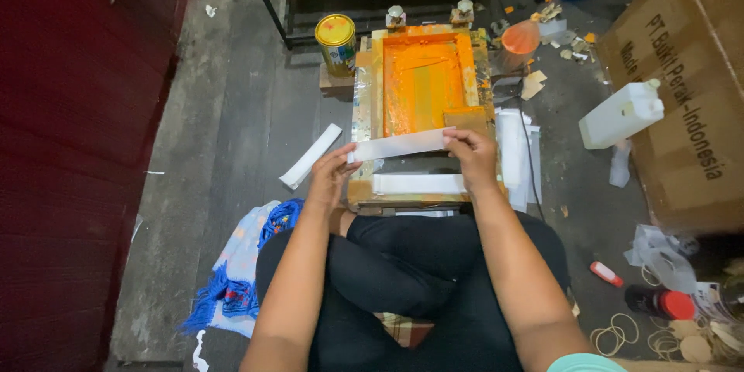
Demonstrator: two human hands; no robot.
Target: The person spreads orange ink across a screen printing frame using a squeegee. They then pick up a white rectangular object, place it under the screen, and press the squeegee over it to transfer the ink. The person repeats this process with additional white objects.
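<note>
White paper strip [399, 144] stretches between left hand [332, 177] and right hand [473, 156], fingers pinching each end.

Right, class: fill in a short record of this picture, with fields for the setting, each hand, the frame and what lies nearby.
setting: person seated cross-legged on a dark floor
left hand: holds the left end of a white strip
right hand: holds the strip's right end
frame: wooden screen frame, coated in orange ink
under the strip: second white strip lying on the frame
nearby: yellow tin, white jug, cardboard box, blue cloth
</note>
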